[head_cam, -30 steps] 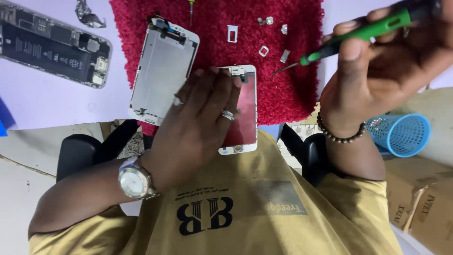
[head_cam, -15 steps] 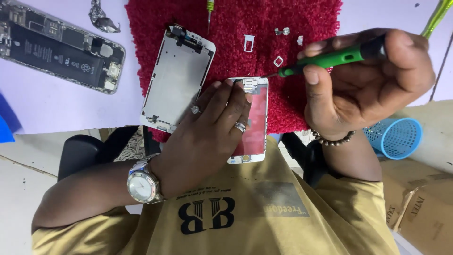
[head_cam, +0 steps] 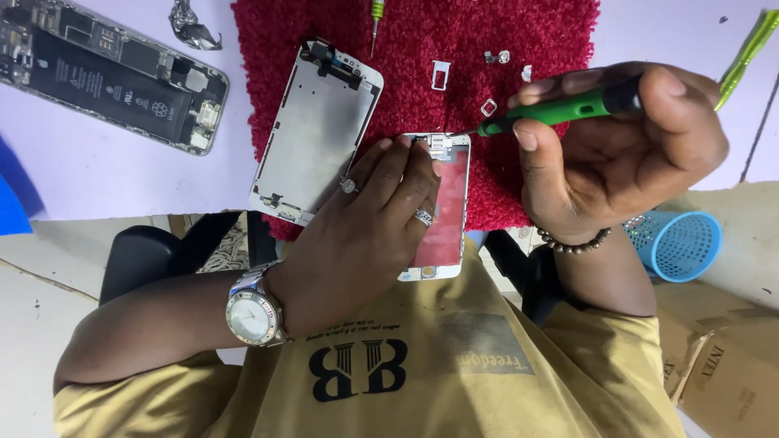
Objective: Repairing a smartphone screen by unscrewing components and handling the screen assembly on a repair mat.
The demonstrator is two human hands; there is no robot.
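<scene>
Left hand [head_cam: 357, 235] pressed flat on the small white-framed phone screen [head_cam: 445, 219], fingers spread over it, pinning it down at the near edge of the red mat [head_cam: 503, 146]. No closed grip there, just an open palm and fingertips resting on the reddish glass, rings on two fingers, silver wristwatch [head_cam: 253, 312] on the wrist.

Right hand [head_cam: 617, 154] curled tight around a green screwdriver [head_cam: 560, 109], thumb and fingers wrapped on the handle, the thin tip angled down to the top corner of the small screen, touching or all but touching a little metal bracket there. Beaded bracelet [head_cam: 574, 242] around that wrist.

Just left of the small screen, on the same red mat, a larger white screen panel [head_cam: 312, 134] lying metal back up, tilted, its lower corner hanging off the mat's edge. Beyond the small screen, further up the mat, a few tiny metal parts [head_cam: 442, 75] scattered loose, and the tip of a second yellow-green screwdriver [head_cam: 376, 16] at the mat's far edge.

Off the mat to the left, on the pale table [head_cam: 122, 178], an opened phone body [head_cam: 109, 81] with its black battery showing. To the right of the mat and lower, a blue mesh basket [head_cam: 677, 243] beside cardboard boxes [head_cam: 722, 365]. Mustard-yellow shirt [head_cam: 422, 373] filling the near foreground.
</scene>
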